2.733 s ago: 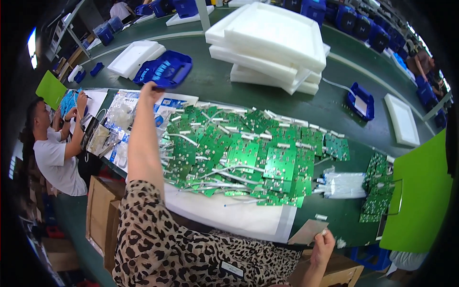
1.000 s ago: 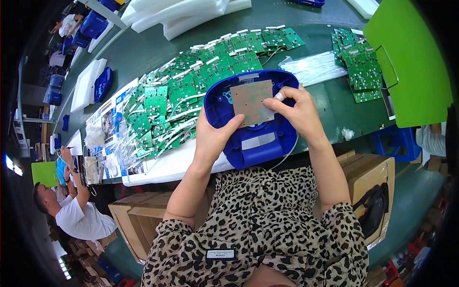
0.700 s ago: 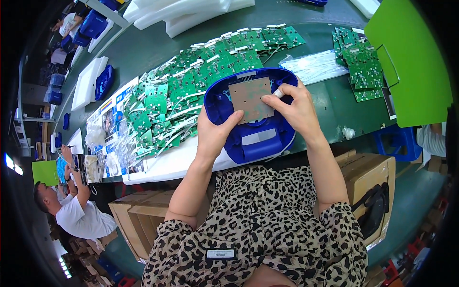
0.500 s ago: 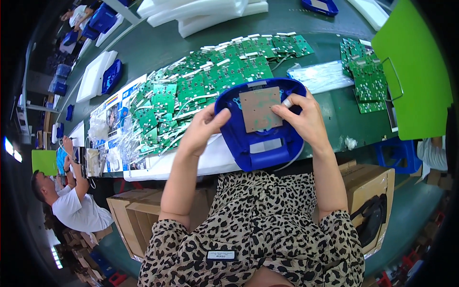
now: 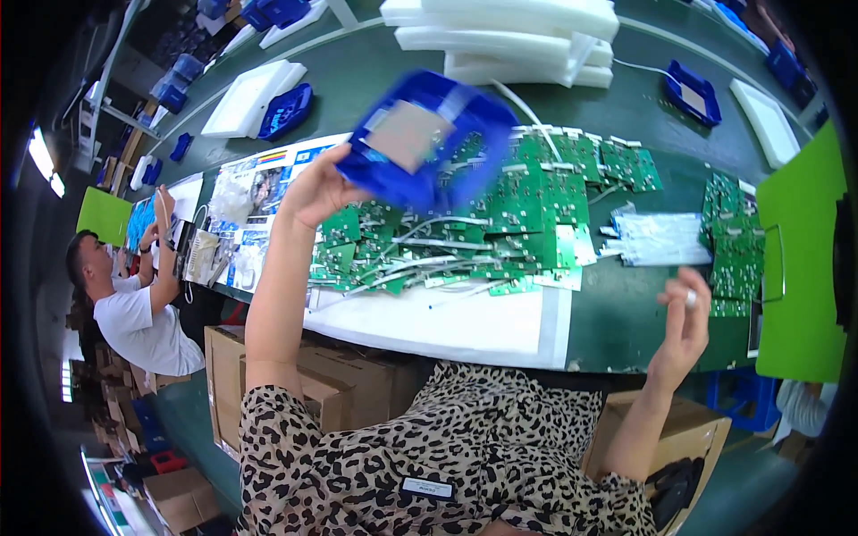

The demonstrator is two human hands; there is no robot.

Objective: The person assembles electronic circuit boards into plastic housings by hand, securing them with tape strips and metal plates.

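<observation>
My left hand (image 5: 323,189) grips a blue plastic housing (image 5: 483,134) by its near left edge, thumb and fingers closed on it. The housing is tilted and smeared by motion, raised above the bench. A tan-brown circuit board (image 5: 409,136) sits inside it. Under and around the housing lie many green circuit boards (image 5: 523,210) with white wires. My right hand (image 5: 684,326) is over the bench's near edge, holding nothing, its fingers loosely bent and apart, with a white band on one finger. Nearest to it is a bundle of white strips in clear wrap (image 5: 657,237).
White foam slabs (image 5: 505,40) are stacked at the far side. Another blue housing (image 5: 693,92) stands far right, one more (image 5: 286,112) far left. A bright green bin (image 5: 804,259) edges the right side. A co-worker (image 5: 134,304) sits at left. Cardboard boxes (image 5: 335,384) stand below the bench.
My right hand has let go of the housing and moved right. My left hand has carried the housing away from my body, up and leftward. The view has shifted left.
</observation>
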